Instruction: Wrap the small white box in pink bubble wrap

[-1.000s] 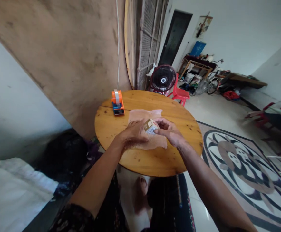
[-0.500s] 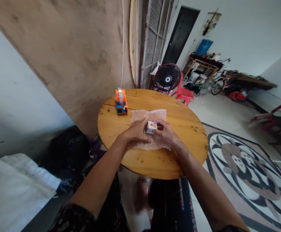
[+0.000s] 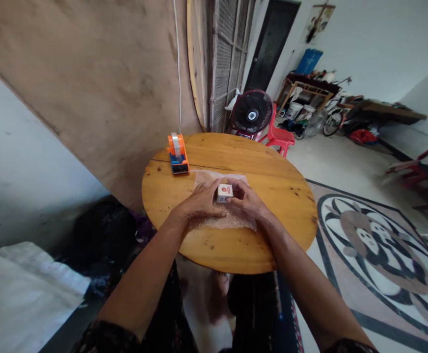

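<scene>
A small white box [image 3: 225, 192] with a red print on top sits over the middle of a sheet of bubble wrap [image 3: 232, 221]. My right hand [image 3: 250, 200] has its thumb and fingers against the box's right side, gripping it. On the other side, my left hand [image 3: 201, 202] is curved around the box's left, thumb and fingers apart, over the wrap. Whether its fingertips touch the box I cannot tell. Both hands hide parts of the wrap.
The round wooden table [image 3: 214, 252] carries an orange and blue tape dispenser [image 3: 178, 156] at its far left. Behind it stand a fan [image 3: 252, 113] and a red plastic chair [image 3: 280, 136]. A black bag [image 3: 101, 225] lies left of the table, near white sacks [image 3: 26, 289].
The view has shifted slightly. My right hand has brought the box a little toward my left hand, turning its top squarer to me. The tape dispenser stays in its place.
</scene>
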`<act>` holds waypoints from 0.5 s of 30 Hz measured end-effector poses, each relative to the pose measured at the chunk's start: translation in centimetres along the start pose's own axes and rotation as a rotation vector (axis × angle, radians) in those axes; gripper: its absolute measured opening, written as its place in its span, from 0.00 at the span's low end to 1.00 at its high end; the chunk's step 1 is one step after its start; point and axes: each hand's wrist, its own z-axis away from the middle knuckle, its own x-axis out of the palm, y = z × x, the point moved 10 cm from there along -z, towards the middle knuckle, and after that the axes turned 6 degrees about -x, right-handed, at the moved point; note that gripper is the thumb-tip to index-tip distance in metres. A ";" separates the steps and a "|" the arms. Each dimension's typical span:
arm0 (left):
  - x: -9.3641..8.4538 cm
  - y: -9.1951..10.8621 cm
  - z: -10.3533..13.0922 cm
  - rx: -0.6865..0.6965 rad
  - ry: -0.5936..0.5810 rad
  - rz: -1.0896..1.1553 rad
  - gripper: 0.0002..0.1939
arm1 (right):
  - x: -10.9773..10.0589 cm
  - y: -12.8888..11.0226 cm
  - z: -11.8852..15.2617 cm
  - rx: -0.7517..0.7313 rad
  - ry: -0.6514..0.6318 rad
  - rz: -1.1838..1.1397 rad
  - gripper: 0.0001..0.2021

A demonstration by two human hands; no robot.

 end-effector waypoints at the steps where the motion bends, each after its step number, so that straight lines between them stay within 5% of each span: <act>1: 0.1 0.2 0.0 0.015 -0.009 -0.007 0.45 | 0.1 0.1 0.1 0.023 -0.006 -0.030 0.31; 15: -1.4 1.1 0.0 0.051 0.102 -0.025 0.34 | -1.3 -0.7 1.0 0.119 0.051 -0.097 0.25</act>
